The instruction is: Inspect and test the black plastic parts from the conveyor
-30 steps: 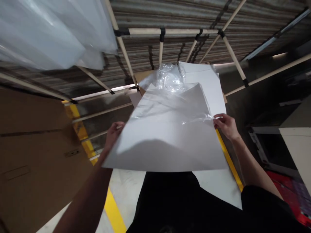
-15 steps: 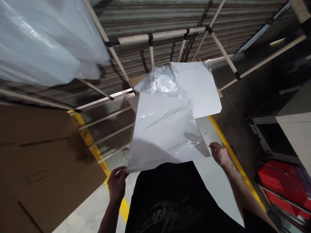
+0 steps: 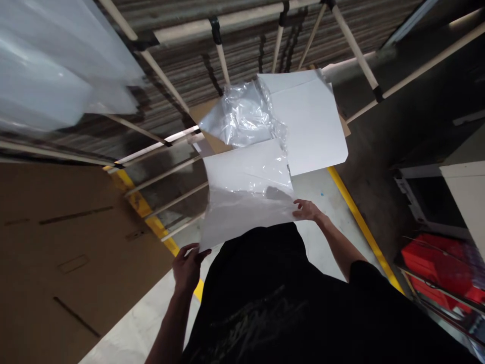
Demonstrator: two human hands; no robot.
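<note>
In front of my body hangs a white sheet (image 3: 248, 187) with a glossy clear plastic film over it. My left hand (image 3: 187, 265) pinches its near left corner between thumb and fingers. At the sheet's right edge, my right hand (image 3: 307, 210) closes its fingers on the near right corner. Just beyond lies a crumpled clear plastic wrap (image 3: 246, 111). To the right of the wrap rests a white board (image 3: 310, 126) with clipped corners, and brown cardboard (image 3: 214, 129) shows underneath. What supports the far end of the sheet is hidden.
A rack of pale pipes with black joints (image 3: 242, 23) stands ahead, before a corrugated wall. Translucent plastic sheeting (image 3: 56, 65) hangs at upper left. Large brown cardboard (image 3: 76, 253) fills the left. Yellow floor lines (image 3: 364, 232) run alongside; red bins (image 3: 435, 268) stand at right.
My right hand has moved left and taken hold of the sheet's near right corner. The sheet now bends between both hands. The view has shifted slightly.
</note>
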